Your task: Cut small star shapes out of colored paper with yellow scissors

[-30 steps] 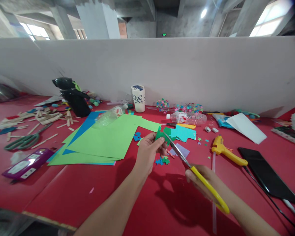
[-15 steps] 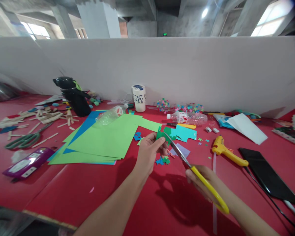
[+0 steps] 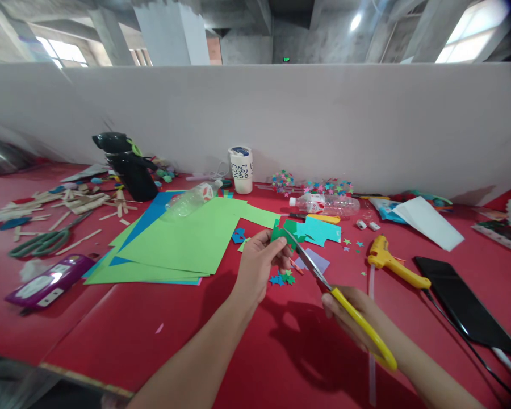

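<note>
Near the middle of the head view, my left hand (image 3: 262, 255) pinches a small piece of green paper (image 3: 297, 241) with star-shaped cut-outs. My right hand (image 3: 351, 315) is closed around the yellow handles of a pair of scissors (image 3: 313, 267). The blades point up and left, and their tips meet the green paper. Blue and green paper stars (image 3: 283, 278) lie on the table just below my left fingers. Behind the blades is a lilac paper square (image 3: 318, 260). Cyan paper (image 3: 323, 230) with cut edges lies beyond the green piece.
Light green sheets (image 3: 183, 238) cover the left-centre of the red table (image 3: 162, 352). A yellow glue gun (image 3: 392, 264) and a black tablet (image 3: 460, 301) lie right. Plastic bottles (image 3: 327, 204), a white cup (image 3: 241, 171) and a leaning black flask (image 3: 130, 173) are farther back. Craft sticks and green-handled scissors (image 3: 46, 241) lie left.
</note>
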A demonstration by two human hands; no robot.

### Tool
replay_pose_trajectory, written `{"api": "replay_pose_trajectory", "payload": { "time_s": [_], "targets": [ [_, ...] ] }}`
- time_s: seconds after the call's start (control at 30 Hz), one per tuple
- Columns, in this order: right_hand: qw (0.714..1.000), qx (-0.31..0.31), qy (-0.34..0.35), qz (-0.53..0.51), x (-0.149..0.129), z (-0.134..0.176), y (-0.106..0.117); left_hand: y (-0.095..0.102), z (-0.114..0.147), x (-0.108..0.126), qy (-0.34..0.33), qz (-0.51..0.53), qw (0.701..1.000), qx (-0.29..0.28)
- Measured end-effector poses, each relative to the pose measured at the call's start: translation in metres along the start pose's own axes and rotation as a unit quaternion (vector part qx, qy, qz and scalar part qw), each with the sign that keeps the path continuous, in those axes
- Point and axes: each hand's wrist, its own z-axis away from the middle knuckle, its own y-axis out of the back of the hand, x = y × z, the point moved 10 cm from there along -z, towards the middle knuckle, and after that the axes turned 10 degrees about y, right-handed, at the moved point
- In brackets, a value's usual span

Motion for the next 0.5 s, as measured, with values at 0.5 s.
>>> {"api": "replay_pose_trajectory", "payload": {
  "time_s": [0.5],
  "targets": [
    [0.998,-0.038,0.044,-0.007,-0.0079,-0.0003,0.0002,0.0084,-0.0009,0.0083,-0.030,-0.017,0.999,0.030]
  ]
}}
